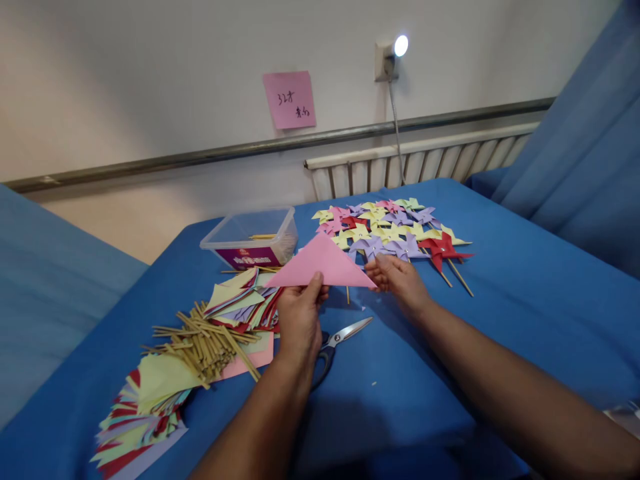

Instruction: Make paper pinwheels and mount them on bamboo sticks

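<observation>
Left hand firm on folded pink paper triangle; right hand alongside, grip unclear.

The wall is pale. A pink note bearing dark handwriting is fixed to it, just above the rail. The rail runs along the wall. Right of the note, a lit lamp sits at the socket. A cable hangs below, passing the rail and the ribbed radiator. Blue curtains flank both sides.
</observation>
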